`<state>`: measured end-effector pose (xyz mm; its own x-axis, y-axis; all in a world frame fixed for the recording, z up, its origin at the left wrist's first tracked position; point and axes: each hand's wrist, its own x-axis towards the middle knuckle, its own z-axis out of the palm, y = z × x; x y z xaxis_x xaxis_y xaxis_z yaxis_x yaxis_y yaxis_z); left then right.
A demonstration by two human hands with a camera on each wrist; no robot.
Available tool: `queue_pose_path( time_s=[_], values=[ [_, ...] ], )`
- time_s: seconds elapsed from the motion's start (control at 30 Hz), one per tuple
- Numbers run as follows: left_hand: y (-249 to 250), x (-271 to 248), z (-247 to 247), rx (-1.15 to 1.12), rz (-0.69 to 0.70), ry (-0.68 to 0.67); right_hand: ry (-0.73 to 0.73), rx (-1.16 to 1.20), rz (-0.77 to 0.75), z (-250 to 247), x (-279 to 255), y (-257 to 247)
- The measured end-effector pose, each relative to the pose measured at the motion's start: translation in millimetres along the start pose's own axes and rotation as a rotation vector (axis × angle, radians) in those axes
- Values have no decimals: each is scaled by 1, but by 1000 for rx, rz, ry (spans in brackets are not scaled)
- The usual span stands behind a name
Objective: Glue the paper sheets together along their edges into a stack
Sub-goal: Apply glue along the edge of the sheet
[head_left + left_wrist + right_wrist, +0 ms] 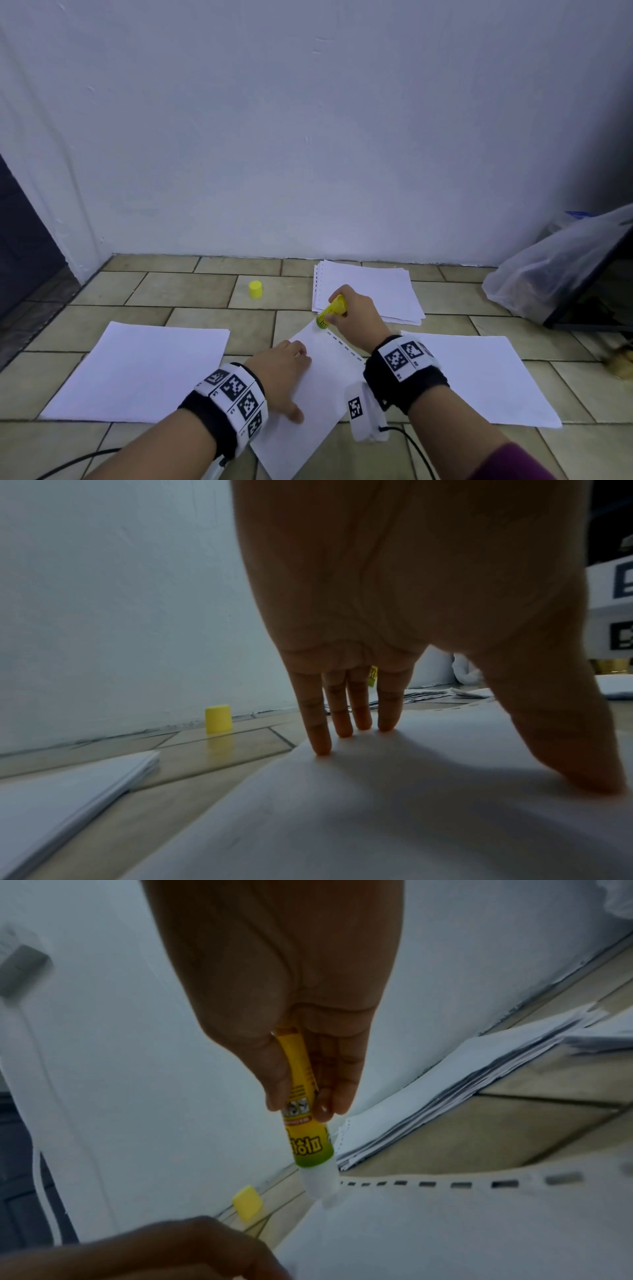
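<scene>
A white sheet (318,387) with a dashed, perforated edge lies tilted on the tiled floor between my arms. My left hand (284,373) presses it flat with straight fingers (342,718) and thumb spread. My right hand (356,315) grips an uncapped yellow glue stick (330,310) (304,1123). Its white tip (318,1183) touches the far corner of that sheet, at the end of the dashed edge (445,1183). The yellow cap (255,289) (218,719) stands alone on the tiles to the left.
A white paper pile (144,370) lies at the left and another (486,377) at the right. A thicker stack of perforated sheets (370,291) sits behind my right hand near the wall. A clear plastic bag (548,270) and a dark object stand at far right.
</scene>
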<state>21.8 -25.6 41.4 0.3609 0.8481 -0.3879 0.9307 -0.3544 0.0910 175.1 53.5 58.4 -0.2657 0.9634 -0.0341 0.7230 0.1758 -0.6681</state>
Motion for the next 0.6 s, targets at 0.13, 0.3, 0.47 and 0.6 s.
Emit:
queue_pose_path(
  time_s=[0.13,0.3,0.47,0.6],
  values=[
    [0,1,0,4,-1,-2,-68,-51,-10,5,2,-4],
    [-1,3,2,3,-3,7,-139,-179,-39,-8,-10,0],
    [-4,4,1,32,10,-20,-222,-285,-34,-29,-33,16],
    [-4,5,-2,80,23,-43,-267,-337,-26,-44,-47,26]
  ],
)
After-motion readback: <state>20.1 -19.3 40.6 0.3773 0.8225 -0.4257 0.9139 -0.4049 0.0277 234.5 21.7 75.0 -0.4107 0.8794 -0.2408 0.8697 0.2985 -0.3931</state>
